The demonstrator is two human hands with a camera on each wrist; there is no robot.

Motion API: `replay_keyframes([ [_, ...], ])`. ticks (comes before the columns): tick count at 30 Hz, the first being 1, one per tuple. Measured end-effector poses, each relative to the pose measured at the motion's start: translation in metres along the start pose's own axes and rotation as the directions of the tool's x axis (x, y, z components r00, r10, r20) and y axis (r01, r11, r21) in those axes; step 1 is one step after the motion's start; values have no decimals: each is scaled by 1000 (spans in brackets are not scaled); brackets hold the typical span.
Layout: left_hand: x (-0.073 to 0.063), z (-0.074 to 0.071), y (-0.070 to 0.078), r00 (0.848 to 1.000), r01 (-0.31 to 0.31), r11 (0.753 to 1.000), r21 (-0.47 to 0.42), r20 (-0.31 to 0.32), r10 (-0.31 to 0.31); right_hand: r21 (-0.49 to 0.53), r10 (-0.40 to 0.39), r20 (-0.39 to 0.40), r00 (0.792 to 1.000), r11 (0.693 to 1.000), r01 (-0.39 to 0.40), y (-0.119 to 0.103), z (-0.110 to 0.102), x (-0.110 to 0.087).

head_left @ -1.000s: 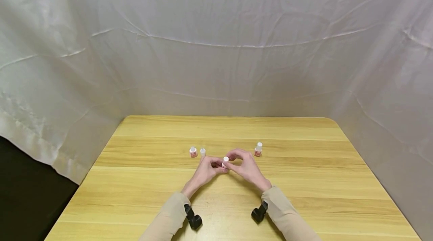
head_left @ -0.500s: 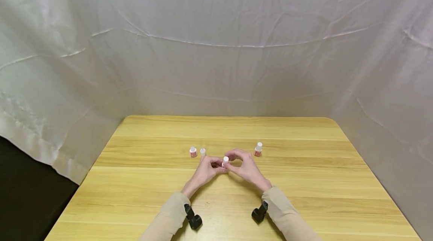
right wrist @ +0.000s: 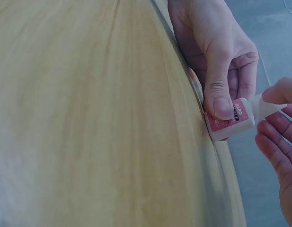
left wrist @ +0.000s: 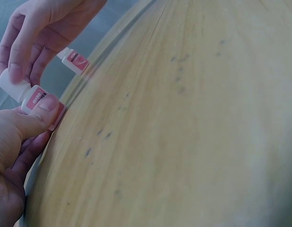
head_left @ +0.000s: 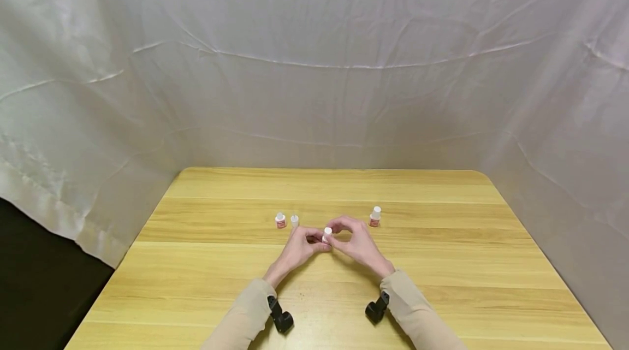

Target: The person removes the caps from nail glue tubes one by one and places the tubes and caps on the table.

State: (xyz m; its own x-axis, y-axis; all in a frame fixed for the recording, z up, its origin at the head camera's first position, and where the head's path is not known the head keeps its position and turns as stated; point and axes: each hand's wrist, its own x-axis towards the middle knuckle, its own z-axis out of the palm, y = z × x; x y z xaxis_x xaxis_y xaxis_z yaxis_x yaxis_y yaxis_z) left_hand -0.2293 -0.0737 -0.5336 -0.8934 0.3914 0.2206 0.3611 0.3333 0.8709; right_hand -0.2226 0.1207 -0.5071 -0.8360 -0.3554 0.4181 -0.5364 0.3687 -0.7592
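A small white glue bottle (right wrist: 245, 120) with a pink label stands upright between the two hands, its base at the wooden table. The left hand (head_left: 297, 250) grips the bottle's body, thumb pressed over the label. On the other side, the right hand (head_left: 360, 243) pinches the bottle's white cap (left wrist: 13, 85) between thumb and fingers. The cap sits on top of the bottle. Behind the left hand stand a second glue bottle (head_left: 280, 221) with a short white top and a loose white cap (head_left: 295, 220), partly hidden by that hand.
A third glue bottle (head_left: 375, 217), with a tall white cap, stands on the wooden table (head_left: 314, 191) beyond the right hand. Pale curtains (head_left: 314, 93) surround the table's back and sides. Both sleeves carry a black wrist camera (head_left: 281, 315).
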Motion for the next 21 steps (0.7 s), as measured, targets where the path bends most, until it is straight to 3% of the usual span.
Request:
replay_keyframes([
  [5, 0, 0, -1, 1000, -4, 1000, -1, 5, 4, 13, -39, 6, 999, 999, 39, 2, 1, 0],
  [16, 1, 0, -1, 1000, 3, 1000, -2, 5, -3, -27, 33, -17, 999, 999, -34, 2, 1, -1],
  [21, 1, 1, -2, 1000, 3, 1000, -11, 4, -3, -20, 13, -13, 1000, 1000, -14, 0, 0, 0],
])
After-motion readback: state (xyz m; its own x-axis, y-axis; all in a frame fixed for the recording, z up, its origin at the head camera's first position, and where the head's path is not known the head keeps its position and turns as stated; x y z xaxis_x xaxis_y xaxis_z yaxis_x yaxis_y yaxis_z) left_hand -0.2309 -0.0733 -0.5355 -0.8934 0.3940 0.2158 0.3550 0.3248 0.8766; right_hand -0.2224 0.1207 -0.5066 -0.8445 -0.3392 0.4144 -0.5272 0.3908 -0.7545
